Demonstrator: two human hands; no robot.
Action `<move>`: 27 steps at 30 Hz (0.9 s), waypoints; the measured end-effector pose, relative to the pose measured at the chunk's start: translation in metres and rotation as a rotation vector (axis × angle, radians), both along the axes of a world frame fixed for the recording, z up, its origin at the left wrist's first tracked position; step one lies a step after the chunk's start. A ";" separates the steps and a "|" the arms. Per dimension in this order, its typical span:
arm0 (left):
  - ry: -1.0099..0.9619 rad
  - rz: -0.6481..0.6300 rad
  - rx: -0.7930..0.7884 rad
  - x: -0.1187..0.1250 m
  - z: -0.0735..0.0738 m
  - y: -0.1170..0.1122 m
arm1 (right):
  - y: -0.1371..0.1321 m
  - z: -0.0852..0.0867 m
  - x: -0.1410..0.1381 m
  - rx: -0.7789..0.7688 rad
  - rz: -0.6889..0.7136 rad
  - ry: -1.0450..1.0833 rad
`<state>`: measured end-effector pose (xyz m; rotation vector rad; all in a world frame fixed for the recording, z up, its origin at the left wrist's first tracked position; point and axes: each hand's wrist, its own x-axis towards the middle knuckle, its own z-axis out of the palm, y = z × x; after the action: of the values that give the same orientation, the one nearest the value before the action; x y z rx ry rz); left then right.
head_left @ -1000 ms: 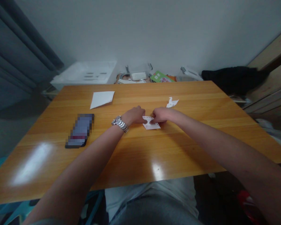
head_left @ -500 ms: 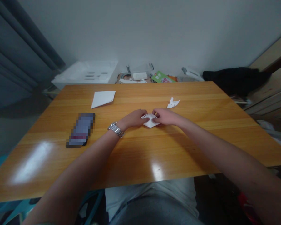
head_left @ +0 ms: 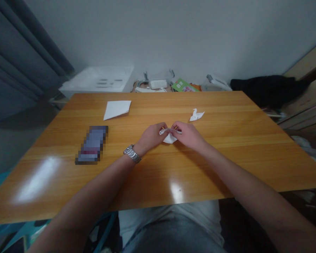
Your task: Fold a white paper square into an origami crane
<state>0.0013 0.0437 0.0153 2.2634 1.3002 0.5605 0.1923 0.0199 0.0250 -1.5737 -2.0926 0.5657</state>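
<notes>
A small white folded paper point(head_left: 170, 138) with a row of dark holes along its upper edge is between my two hands, just over the middle of the wooden table. My left hand point(head_left: 153, 136), below a metal wristwatch point(head_left: 132, 153), pinches its left side. On the other side my right hand point(head_left: 187, 134) grips the paper with thumb and fingers. Some fingertips are hidden behind the sheet. Beyond my right hand stands a white folded paper bird point(head_left: 197, 115).
A loose white sheet point(head_left: 117, 109) lies at the back left of the table point(head_left: 216, 168), and a phone with a blurred screen point(head_left: 92, 144) is nearer on the left. Past the far edge are a white foam box point(head_left: 98, 79), a green booklet point(head_left: 183, 85) and dark cloth point(head_left: 265, 89).
The held paper's upper edge has bent inward between my hands, and its lower part now flares out below. Both hands stay in nearly the same place. The view has shifted slightly.
</notes>
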 end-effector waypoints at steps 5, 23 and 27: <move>0.007 0.057 0.025 0.002 -0.005 -0.003 | -0.008 -0.003 -0.006 0.023 -0.021 -0.040; -0.207 -0.047 -0.078 -0.004 -0.010 -0.001 | -0.010 -0.018 0.001 0.032 -0.012 0.208; -0.340 -0.086 -0.120 -0.008 -0.013 -0.004 | -0.010 -0.023 0.005 0.032 0.031 0.337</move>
<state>-0.0070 0.0398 0.0025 2.0087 1.0344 0.7753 0.1969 0.0103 0.0016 -1.3248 -1.8637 0.7473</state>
